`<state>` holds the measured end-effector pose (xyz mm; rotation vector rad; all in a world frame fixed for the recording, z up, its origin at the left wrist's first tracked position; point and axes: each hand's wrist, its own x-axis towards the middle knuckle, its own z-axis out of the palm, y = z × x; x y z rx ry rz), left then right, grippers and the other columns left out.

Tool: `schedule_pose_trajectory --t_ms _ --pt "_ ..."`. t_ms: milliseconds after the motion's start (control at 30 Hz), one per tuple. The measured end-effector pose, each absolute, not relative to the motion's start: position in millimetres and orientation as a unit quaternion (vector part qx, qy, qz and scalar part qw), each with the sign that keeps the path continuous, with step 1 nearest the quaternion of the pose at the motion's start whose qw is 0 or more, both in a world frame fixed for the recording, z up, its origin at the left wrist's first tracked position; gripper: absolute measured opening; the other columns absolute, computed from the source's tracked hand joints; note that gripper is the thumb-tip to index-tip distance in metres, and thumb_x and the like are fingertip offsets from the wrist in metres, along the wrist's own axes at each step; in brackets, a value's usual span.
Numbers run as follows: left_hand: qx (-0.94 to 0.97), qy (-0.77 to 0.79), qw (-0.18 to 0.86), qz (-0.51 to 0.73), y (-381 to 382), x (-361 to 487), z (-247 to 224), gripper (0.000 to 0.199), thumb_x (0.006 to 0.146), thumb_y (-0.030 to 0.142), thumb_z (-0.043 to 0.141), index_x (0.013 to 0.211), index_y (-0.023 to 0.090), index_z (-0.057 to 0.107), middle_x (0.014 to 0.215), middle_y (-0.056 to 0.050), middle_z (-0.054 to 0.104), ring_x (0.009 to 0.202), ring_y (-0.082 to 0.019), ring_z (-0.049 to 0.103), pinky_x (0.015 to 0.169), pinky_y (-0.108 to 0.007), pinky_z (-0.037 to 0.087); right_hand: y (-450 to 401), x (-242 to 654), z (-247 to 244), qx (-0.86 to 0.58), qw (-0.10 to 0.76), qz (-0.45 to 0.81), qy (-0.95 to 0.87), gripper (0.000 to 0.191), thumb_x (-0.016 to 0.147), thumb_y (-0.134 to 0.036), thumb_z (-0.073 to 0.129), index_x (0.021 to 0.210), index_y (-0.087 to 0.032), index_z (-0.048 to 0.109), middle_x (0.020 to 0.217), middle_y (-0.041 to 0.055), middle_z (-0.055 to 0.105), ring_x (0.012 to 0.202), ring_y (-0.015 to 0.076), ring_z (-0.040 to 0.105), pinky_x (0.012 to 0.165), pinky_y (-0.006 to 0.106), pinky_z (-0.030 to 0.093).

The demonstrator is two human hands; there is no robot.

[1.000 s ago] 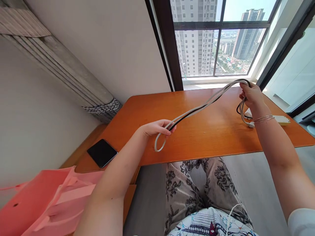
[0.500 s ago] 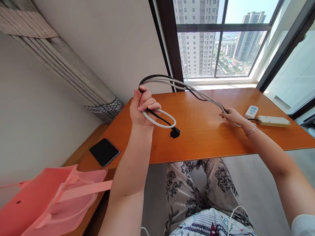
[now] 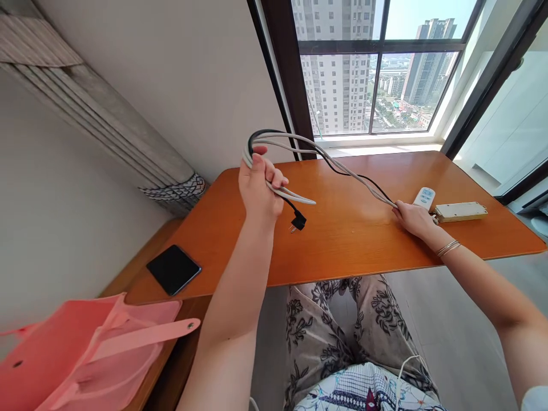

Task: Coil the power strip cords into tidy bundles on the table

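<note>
Black and white cables [image 3: 338,164] arch above the wooden table [image 3: 342,245] between my hands. My left hand [image 3: 262,185] is closed round one end of the bundle, raised over the table. A black plug [image 3: 298,220] and a white loop dangle below its fingers. Low at the table's right side, my right hand [image 3: 413,218] pinches the other end of the cables. Just past it lie a white power strip [image 3: 460,212] and a smaller white socket block [image 3: 424,198].
A black tablet or phone [image 3: 173,269] lies on the table's left end. An open pink bag [image 3: 107,348] is at the lower left, its strap reaching toward my left forearm. Behind the table is a window [image 3: 377,80]; a tied curtain [image 3: 128,131] hangs left.
My left hand has turned and shifted slightly right, and the white loop under it looks flatter. My right hand sits a little lower on the cables, nearer the power strip.
</note>
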<state>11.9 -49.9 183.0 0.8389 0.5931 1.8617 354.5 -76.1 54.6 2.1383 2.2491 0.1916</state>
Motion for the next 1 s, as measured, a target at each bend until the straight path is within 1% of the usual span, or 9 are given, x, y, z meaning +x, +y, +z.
schedule_pose_trajectory --t_ms 67,167,300,433,567,667,733,833,1000 --pt "0.442 0.261 0.450 0.731 -47.3 22.9 170.4 0.016 0.098 0.035 0.064 0.089 0.023 0.060 0.052 0.009 0.043 0.036 -0.005 0.038 0.042 -0.018 0.039 -80.8 340.1 59.7 0.664 0.039 0.063 0.744 0.037 0.110 -0.038 0.030 0.122 -0.015 0.056 0.105 0.0160 0.077 0.089 0.0293 0.074 0.061 0.032 0.036" --pt "0.562 0.275 0.418 0.659 -44.4 35.1 154.5 0.032 0.088 0.051 0.074 0.097 0.023 0.060 0.063 0.006 0.058 0.037 -0.006 0.041 0.040 -0.021 0.037 -88.0 317.6 70.2 0.606 0.065 0.069 0.790 0.037 0.110 -0.039 0.030 0.124 -0.016 0.055 0.104 0.0145 0.077 0.084 0.0293 0.074 0.056 0.032 0.035" --pt "0.688 0.313 0.388 0.528 -43.7 46.1 145.7 0.039 0.091 0.055 0.066 0.110 0.022 0.060 0.084 -0.001 0.072 0.041 -0.005 0.045 0.044 -0.022 0.038 -95.7 292.2 89.4 0.485 0.076 0.089 0.867 0.032 0.109 -0.029 0.032 0.120 -0.018 0.060 0.099 0.0126 0.076 0.078 0.0262 0.072 0.056 0.032 0.034" --pt "0.787 0.351 0.344 0.372 -42.3 54.6 143.2 0.041 0.095 0.053 0.057 0.116 0.019 0.062 0.101 -0.007 0.075 0.052 -0.009 0.055 0.054 -0.025 0.044 -96.7 279.6 111.0 0.369 0.039 0.150 0.916 0.033 0.107 -0.023 0.034 0.124 -0.018 0.062 0.092 0.0117 0.073 0.075 0.0222 0.068 0.059 0.032 0.032" --pt "0.855 0.325 0.313 0.256 -39.0 55.1 138.6 0.048 0.093 0.060 0.056 0.109 0.016 0.066 0.091 -0.006 0.073 0.073 -0.017 0.064 0.068 -0.028 0.048 -89.3 277.5 127.6 0.343 -0.026 0.179 0.922 0.036 0.108 -0.024 0.033 0.132 -0.018 0.059 0.094 0.0114 0.074 0.072 0.0197 0.064 0.060 0.032 0.030" --pt "0.863 0.278 0.363 0.216 -39.8 49.9 139.6 0.057 0.090 0.067 0.050 0.107 0.015 0.065 0.087 -0.006 0.071 0.079 -0.021 0.065 0.071 -0.029 0.049 -80.7 279.3 133.8 0.366 -0.085 0.165 0.912 0.040 0.109 -0.035 0.035 0.139 -0.018 0.056 0.105 0.0128 0.075 0.078 0.0211 0.065 0.061 0.032 0.033" --pt "0.864 0.269 0.385 0.179 -42.7 46.8 144.6 0.055 0.084 0.066 0.061 0.105 0.016 0.065 0.088 -0.005 0.071 0.078 -0.020 0.064 0.070 -0.030 0.049 -75.3 281.1 136.1 0.381 -0.119 0.146 0.905 0.044 0.109 -0.041 0.037 0.140 -0.017 0.054 0.110 0.0134 0.075 0.081 0.0217 0.066 0.063 0.032 0.034" --pt "0.878 0.296 0.353 0.128 -48.1 45.9 155.5 0.042 0.074 0.050 0.076 0.098 0.017 0.067 0.081 -0.001 0.068 0.073 -0.017 0.060 0.067 -0.028 0.047 -69.3 282.6 138.7 0.379 -0.135 0.135 0.905 0.045 0.108 -0.046 0.036 0.138 -0.019 0.058 0.109 0.0124 0.074 0.080 0.0209 0.065 0.064 0.032 0.035" --pt "0.867 0.291 0.391 0.107 -51.8 48.5 168.9 0.019 0.075 0.031 0.068 0.088 0.017 0.067 0.072 0.002 0.063 0.063 -0.013 0.055 0.061 -0.026 0.044 -67.6 279.1 142.3 0.357 -0.152 0.121 0.914 0.050 0.108 -0.052 0.032 0.127 -0.020 0.066 0.104 0.0110 0.069 0.072 0.0177 0.059 0.063 0.030 0.033"
